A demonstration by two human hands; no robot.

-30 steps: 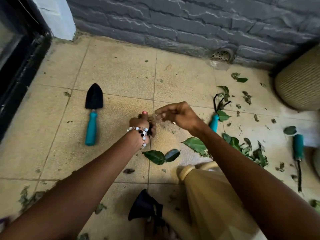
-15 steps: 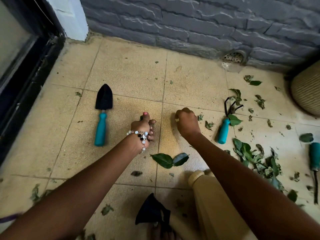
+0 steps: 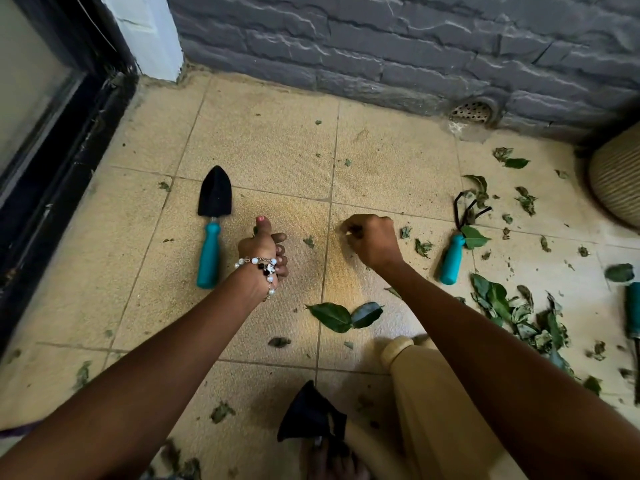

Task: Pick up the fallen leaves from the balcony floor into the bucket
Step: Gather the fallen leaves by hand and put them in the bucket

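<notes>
Your right hand (image 3: 372, 239) had its fingers (image 3: 349, 227) curled down at the floor tiles (image 3: 263, 140), pinching a small leaf scrap; your left hand (image 3: 265, 247) was fisted on gathered bits, just right of the trowel (image 3: 212, 223). Two whole leaves (image 3: 343, 315) lay nearer you than the trowel. No writing showed.

teal-handled black trowel (image 3: 212, 223), green leaves (image 3: 344, 316)

Bare tiles (image 3: 263, 140) ahead; trowel (image 3: 212, 223) left, rake (image 3: 457, 244) right
</notes>
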